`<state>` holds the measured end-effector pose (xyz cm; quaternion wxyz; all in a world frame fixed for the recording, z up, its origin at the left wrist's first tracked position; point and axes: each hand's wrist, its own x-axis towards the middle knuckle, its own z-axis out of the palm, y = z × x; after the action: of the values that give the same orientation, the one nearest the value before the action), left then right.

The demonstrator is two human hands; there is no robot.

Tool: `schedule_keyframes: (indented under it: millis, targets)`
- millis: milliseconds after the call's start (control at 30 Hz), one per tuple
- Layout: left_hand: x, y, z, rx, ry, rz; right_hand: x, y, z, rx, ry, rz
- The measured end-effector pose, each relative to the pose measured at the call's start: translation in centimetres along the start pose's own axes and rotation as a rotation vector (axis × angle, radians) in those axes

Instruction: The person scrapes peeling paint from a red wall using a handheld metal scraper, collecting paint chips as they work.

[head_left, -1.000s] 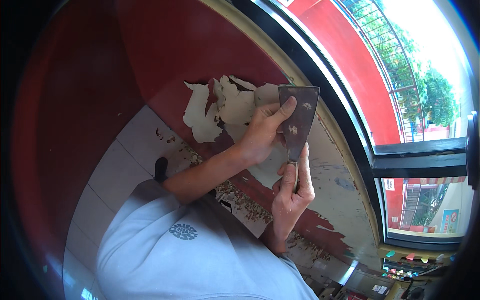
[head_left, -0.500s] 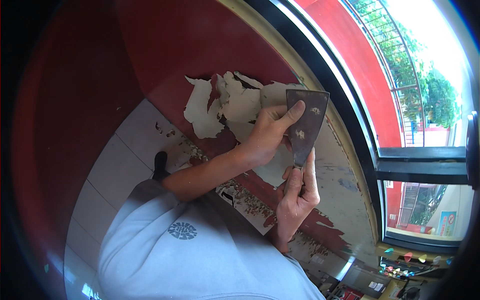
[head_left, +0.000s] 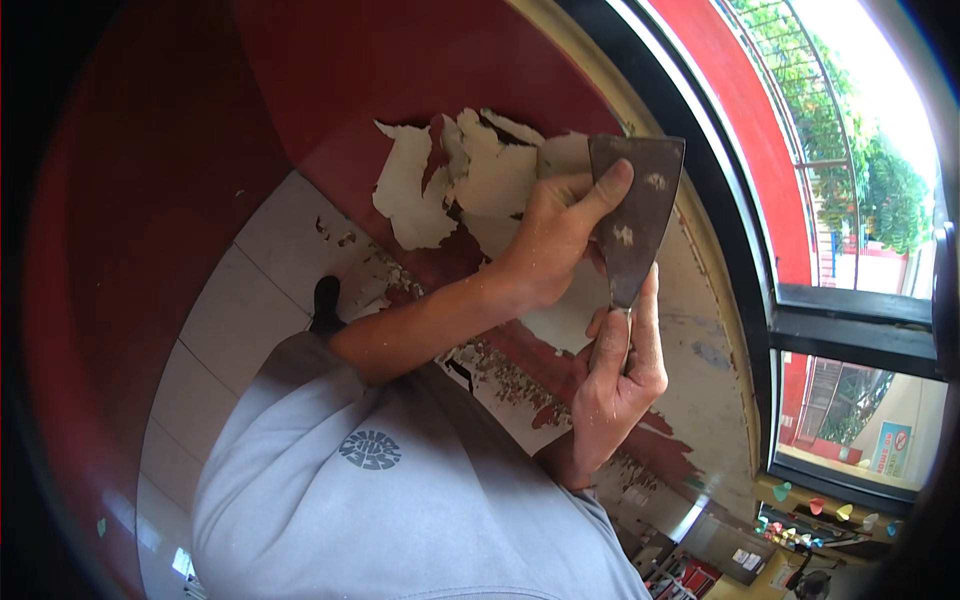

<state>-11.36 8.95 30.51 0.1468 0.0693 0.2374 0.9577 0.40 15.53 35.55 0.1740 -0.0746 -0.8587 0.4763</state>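
A dark, worn paint scraper point(head_left: 645, 205) with a wide flat blade is held up in front of the wall, blade upward. My left hand point(head_left: 565, 225) pinches the side of the blade, its thumb lying flat on the face and the other fingers mostly behind. Below it, my right hand point(head_left: 622, 375) is closed around the narrow neck and handle, which the fingers largely cover. Pale worn patches mark the blade. Just behind my left hand, large curled sheets of peeled paint point(head_left: 495, 175) hang from the red wall point(head_left: 400, 60).
Paint flakes point(head_left: 500, 375) litter the base of the wall and the tiled floor point(head_left: 235, 290). A dark-framed window point(head_left: 850, 330) runs along the right. Cluttered tools and boxes point(head_left: 700, 575) lie at the lower right. A dark shoe point(head_left: 326, 298) shows beside my left arm.
Both hands and the scraper appear slightly higher and further right in view. The surroundings have shifted a little too. My grip on blade and handle is the same.
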Motion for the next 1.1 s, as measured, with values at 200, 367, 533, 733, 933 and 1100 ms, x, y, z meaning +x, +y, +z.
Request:
schedule_keyframes:
  millis: [200,367,533,733,933,1100]
  targets:
    - [-0.2,-0.1,0.5,-0.023,0.024,-0.035,0.0,0.0,-0.1,-0.09,0.012,-0.04]
    - [-0.5,-0.1,-0.2,-0.107,-0.075,-0.029,-0.9,-1.5,-0.9,-0.093,-0.039,0.018]
    - [-0.3,-0.3,0.4,-0.11,-0.041,-0.078,-1.0,-1.5,-0.4,-0.073,-0.008,0.102]
    - [-0.5,-0.3,0.5,-0.041,0.017,0.025,-0.9,0.9,-0.1,-0.029,0.002,-0.055]
    - [-0.1,0.4,0.4,0.02,0.05,0.028,0.2,1.2,-0.2,-0.135,-0.025,-0.16]
    - [-0.9,-0.8,-0.2,0.021,0.071,-0.051,-1.2,1.3,-0.1,0.005,-0.027,0.002]
